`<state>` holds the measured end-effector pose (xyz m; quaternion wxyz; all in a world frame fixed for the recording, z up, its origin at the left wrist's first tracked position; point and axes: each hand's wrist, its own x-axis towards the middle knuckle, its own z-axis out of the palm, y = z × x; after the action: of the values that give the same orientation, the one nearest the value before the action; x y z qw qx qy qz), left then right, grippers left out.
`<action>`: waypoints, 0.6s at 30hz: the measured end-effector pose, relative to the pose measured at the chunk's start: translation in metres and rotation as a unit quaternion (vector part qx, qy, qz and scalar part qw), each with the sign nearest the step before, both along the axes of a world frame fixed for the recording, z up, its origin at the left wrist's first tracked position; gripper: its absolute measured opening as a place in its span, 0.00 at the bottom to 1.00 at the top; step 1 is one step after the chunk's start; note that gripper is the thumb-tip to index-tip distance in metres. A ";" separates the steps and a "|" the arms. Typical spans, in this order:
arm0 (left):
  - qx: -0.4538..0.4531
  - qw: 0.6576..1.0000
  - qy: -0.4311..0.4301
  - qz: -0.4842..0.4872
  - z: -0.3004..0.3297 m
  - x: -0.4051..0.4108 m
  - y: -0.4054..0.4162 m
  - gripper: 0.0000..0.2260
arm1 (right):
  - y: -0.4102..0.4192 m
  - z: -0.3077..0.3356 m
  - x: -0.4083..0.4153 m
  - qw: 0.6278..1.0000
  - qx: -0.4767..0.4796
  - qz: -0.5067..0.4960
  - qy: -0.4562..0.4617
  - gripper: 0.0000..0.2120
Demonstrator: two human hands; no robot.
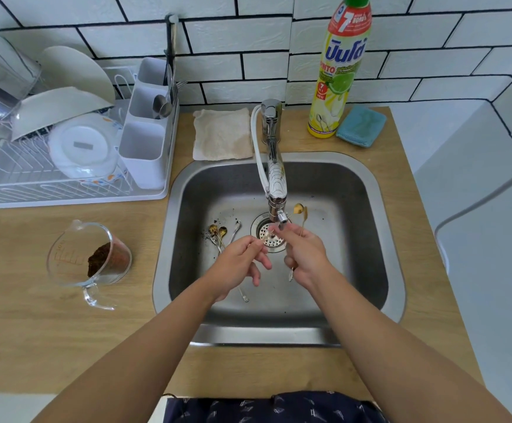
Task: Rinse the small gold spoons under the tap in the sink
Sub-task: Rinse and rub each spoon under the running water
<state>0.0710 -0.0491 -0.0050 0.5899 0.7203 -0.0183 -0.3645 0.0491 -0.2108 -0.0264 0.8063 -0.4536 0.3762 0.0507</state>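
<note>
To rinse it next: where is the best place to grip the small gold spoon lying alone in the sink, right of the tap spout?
Probably pinch the thin handle of the small gold spoon from above, near its lower end; the bowl lies farther back.

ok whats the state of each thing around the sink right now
left hand: pinching a spoon under the tap
right hand: gripping a gold spoon, bowl up
tap: spout over the drain; water flow not clear
dirty spoons: lying in the sink, left of the drain
measuring jug: upright, some brown powder inside
soap bottle: upright, capped
plates: propped in the rack
</note>
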 end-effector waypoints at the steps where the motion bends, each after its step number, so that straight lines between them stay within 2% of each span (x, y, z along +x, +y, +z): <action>1: 0.008 1.000 -0.003 -0.008 0.000 0.000 0.004 0.13 | -0.005 0.001 0.004 1.000 0.004 -0.026 -0.003 0.03; 3: 0.018 1.000 -0.006 -0.021 0.000 0.001 0.007 0.13 | -0.009 0.002 0.008 0.999 0.003 -0.047 -0.003 0.02; 8: 0.026 1.000 -0.003 -0.006 -0.003 0.000 0.000 0.13 | 0.017 -0.004 -0.006 0.997 -0.019 0.071 0.016 0.10; 14: 0.051 0.998 -0.031 -0.002 -0.009 -0.002 -0.010 0.12 | -0.001 -0.003 0.007 0.999 0.001 -0.045 0.018 0.04; 18: 0.087 0.992 -0.086 0.006 -0.010 0.000 -0.015 0.13 | 0.013 -0.004 -0.006 1.000 -0.004 0.028 0.009 0.07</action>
<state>0.0705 -0.0637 -0.0155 0.5236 0.7977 -0.0327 -0.2973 0.0427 -0.1976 -0.0304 0.7992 -0.4669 0.3710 0.0753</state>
